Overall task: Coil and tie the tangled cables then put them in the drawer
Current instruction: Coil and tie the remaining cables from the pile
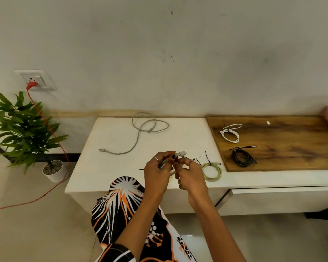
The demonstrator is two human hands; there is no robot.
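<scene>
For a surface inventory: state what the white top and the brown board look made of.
White top: looks like stone or laminate, smooth and faintly glossy; plain, no grain, so which one is unclear. Brown board: looks like wood or wood veneer, matte, with dark streaky grain.

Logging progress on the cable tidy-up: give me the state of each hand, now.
Left hand: closed, holding the pale cable bundle.
Right hand: closed, fingers pinching at the same bundle; a black tie sticks out beside it.
</scene>
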